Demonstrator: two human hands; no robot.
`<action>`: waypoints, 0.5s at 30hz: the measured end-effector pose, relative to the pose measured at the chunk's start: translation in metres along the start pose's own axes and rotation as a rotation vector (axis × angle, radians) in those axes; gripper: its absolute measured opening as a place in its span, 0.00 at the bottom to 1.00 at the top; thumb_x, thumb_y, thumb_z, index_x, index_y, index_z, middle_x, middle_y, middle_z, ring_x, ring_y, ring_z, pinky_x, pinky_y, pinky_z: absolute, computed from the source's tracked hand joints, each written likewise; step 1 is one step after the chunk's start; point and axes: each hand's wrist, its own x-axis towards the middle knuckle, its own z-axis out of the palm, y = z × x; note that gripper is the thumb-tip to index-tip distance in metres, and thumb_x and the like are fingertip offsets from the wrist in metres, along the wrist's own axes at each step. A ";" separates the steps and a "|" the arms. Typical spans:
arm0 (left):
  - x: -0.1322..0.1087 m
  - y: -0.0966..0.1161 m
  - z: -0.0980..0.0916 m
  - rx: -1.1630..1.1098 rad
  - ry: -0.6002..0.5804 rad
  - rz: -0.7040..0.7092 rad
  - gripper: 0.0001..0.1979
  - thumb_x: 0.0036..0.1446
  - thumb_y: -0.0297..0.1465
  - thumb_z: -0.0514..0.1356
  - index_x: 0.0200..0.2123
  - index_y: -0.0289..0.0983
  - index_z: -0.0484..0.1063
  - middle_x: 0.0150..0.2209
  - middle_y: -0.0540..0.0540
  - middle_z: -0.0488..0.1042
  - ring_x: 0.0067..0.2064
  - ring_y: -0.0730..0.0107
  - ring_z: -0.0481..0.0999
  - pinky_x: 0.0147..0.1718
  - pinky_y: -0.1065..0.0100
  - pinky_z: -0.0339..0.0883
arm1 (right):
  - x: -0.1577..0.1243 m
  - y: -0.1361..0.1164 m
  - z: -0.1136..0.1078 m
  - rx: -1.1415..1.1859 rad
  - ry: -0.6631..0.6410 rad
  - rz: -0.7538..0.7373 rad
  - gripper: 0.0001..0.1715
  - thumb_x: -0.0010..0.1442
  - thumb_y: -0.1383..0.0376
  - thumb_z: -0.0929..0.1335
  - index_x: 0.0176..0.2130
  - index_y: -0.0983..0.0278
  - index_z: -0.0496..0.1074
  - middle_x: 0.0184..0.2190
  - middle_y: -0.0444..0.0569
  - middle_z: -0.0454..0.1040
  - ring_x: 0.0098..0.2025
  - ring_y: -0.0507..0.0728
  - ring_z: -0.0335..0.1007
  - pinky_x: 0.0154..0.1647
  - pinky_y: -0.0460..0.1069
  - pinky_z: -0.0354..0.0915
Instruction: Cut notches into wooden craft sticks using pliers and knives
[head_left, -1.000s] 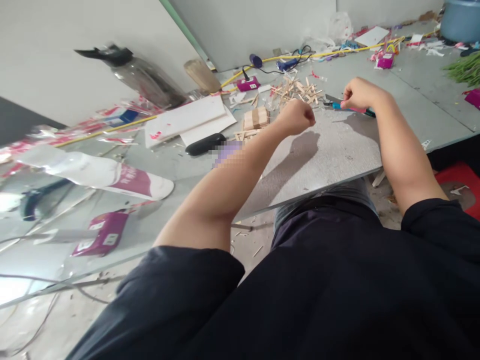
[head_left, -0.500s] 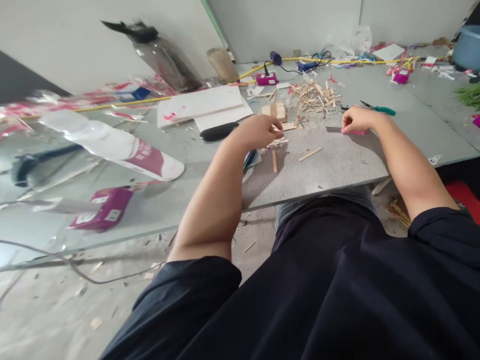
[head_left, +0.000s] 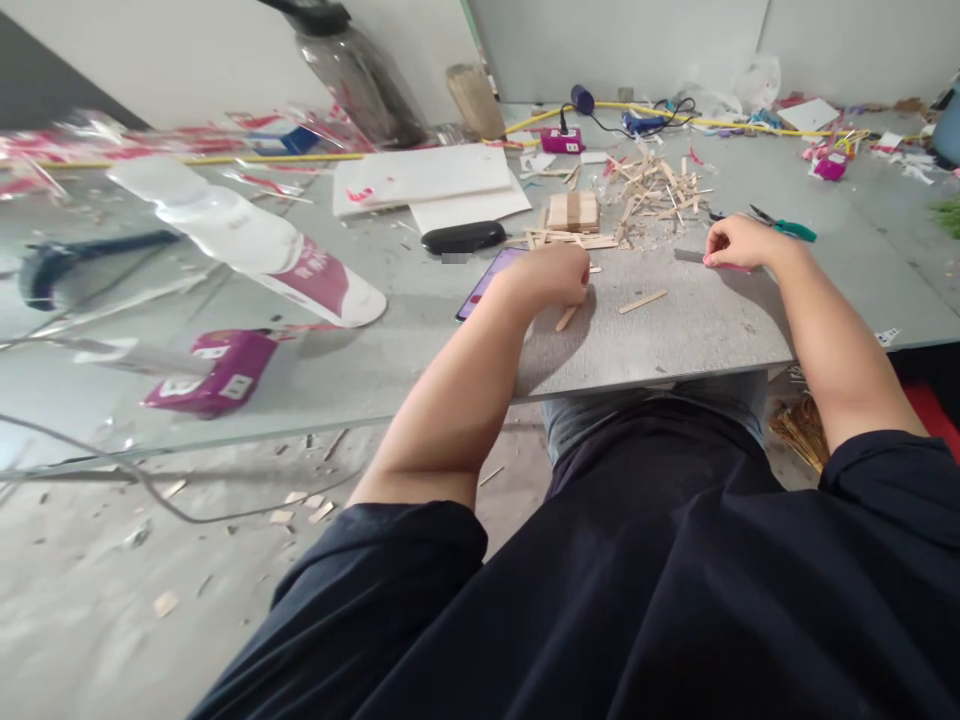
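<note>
My left hand (head_left: 561, 275) is closed over the grey board (head_left: 600, 350), its fingertips at the upper end of a short wooden stick (head_left: 566, 318). Another stick (head_left: 643, 302) lies alone on the board between my hands. At the board's right side my right hand (head_left: 735, 243) is closed round the pink handle of a cutter, whose grey blade (head_left: 688, 256) points left. A bundle of sticks (head_left: 574, 212) and a loose heap of sticks (head_left: 656, 188) lie beyond the board. A phone (head_left: 480, 290) is partly hidden by my left forearm.
Teal-handled pliers (head_left: 795, 231) lie beyond my right hand. To the left are a black case (head_left: 463, 237), white foam sheets (head_left: 427, 178), a white bottle (head_left: 300, 270) and a purple power socket (head_left: 217, 372). A dark bottle (head_left: 360, 85) stands at the back.
My left hand has come down to the short stick, and its fingers have closed. The stick now lies slanted. My right hand still holds the cutter. The camera view has shifted.
</note>
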 end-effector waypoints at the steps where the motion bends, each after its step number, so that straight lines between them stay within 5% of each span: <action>1: 0.001 0.000 0.002 0.000 0.001 0.008 0.28 0.52 0.28 0.69 0.58 0.40 0.89 0.55 0.37 0.88 0.57 0.42 0.85 0.54 0.55 0.76 | 0.000 0.000 0.001 0.003 0.009 -0.001 0.30 0.60 0.38 0.83 0.42 0.60 0.85 0.36 0.54 0.85 0.34 0.60 0.77 0.34 0.58 0.70; 9: 0.012 -0.005 0.009 -0.075 0.028 0.038 0.23 0.49 0.24 0.68 0.49 0.42 0.90 0.46 0.40 0.89 0.50 0.48 0.86 0.50 0.57 0.76 | 0.000 -0.002 0.004 0.008 0.054 -0.015 0.25 0.62 0.43 0.84 0.42 0.60 0.86 0.37 0.54 0.85 0.36 0.61 0.78 0.37 0.59 0.72; 15: 0.011 0.002 0.007 -0.144 0.275 -0.068 0.22 0.64 0.26 0.64 0.59 0.41 0.84 0.58 0.35 0.86 0.60 0.44 0.82 0.58 0.51 0.72 | 0.000 -0.005 0.003 0.010 0.060 -0.044 0.20 0.62 0.48 0.84 0.40 0.59 0.85 0.40 0.53 0.87 0.43 0.63 0.82 0.48 0.61 0.75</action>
